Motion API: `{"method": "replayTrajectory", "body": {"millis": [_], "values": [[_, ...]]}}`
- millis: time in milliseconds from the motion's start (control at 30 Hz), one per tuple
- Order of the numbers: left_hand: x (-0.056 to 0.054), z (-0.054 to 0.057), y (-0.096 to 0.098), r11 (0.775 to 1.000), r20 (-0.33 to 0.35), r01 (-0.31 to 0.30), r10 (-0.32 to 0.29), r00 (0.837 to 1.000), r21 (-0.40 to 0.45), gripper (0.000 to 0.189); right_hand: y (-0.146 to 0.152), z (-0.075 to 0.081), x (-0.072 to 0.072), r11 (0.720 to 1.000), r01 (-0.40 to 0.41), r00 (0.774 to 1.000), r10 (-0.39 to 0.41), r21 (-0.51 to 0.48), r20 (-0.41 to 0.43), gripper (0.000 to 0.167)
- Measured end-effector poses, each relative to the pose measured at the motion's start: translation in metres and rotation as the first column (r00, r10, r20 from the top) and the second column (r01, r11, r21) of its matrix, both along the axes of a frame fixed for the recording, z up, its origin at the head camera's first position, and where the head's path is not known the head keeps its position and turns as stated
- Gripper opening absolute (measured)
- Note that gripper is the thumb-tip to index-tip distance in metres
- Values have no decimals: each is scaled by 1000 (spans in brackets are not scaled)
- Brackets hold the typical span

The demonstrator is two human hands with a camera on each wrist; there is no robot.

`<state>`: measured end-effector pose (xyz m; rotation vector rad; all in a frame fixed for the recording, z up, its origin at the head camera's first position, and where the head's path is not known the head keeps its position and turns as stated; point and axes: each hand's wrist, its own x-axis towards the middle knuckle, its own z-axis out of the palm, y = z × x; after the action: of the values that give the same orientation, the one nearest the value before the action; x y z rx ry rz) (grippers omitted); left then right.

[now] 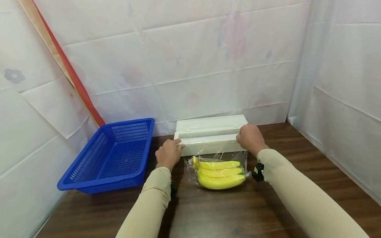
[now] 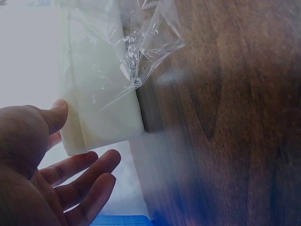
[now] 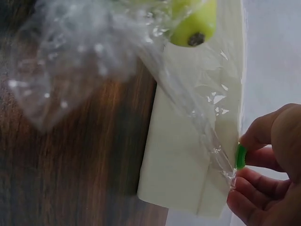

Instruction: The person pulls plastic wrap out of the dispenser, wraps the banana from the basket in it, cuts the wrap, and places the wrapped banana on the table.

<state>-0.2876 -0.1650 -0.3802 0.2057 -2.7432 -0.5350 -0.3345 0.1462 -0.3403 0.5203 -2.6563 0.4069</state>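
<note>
A white cling film box (image 1: pixel 212 147) lies on the table with its lid (image 1: pixel 211 123) raised at the back. Clear cling film (image 2: pixel 155 44) stretches from it over a bunch of yellow bananas (image 1: pixel 220 181) in front. My left hand (image 1: pixel 168 153) holds the box's left end, thumb on the upper edge, the other fingers spread around the corner. At the right end my right hand (image 1: pixel 251 138) pinches a small green slide cutter (image 3: pixel 241 156) on the box's edge. Gathered film touches the fingers there. The bananas' ends show at the top of the right wrist view.
To the left stands a blue plastic basket (image 1: pixel 101 182) with slotted sides. A white patterned sheet (image 1: pixel 190 66) hangs right behind the box, and another wall covering rises at the right. The tabletop (image 1: pixel 214 215) is dark wood.
</note>
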Motion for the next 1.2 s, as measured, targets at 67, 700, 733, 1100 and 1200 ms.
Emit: {"method": "replayTrajectory", "body": {"millis": [67,700,733,1100,1200], "values": [[0,0,0,1000,-2,2,-2,1000,-2,40,1,-1,0,1000,15,1000,-15,-1,16,45],[1,0,-4,1000,-15,-6,6,1000,4,40,11,-5,-4,998,38,999,-36,-58,33,27],[1,0,-4,1000,-16,-7,8,1000,8,40,12,-5,-4,998,36,999,-35,-59,33,28],[0,-2,-1,1000,-30,-3,2,1000,-7,40,17,-3,-4,996,54,997,-50,-65,61,40],[-1,-2,0,1000,-32,0,0,999,-6,40,19,-2,-3,996,51,996,-45,-74,75,42]]}}
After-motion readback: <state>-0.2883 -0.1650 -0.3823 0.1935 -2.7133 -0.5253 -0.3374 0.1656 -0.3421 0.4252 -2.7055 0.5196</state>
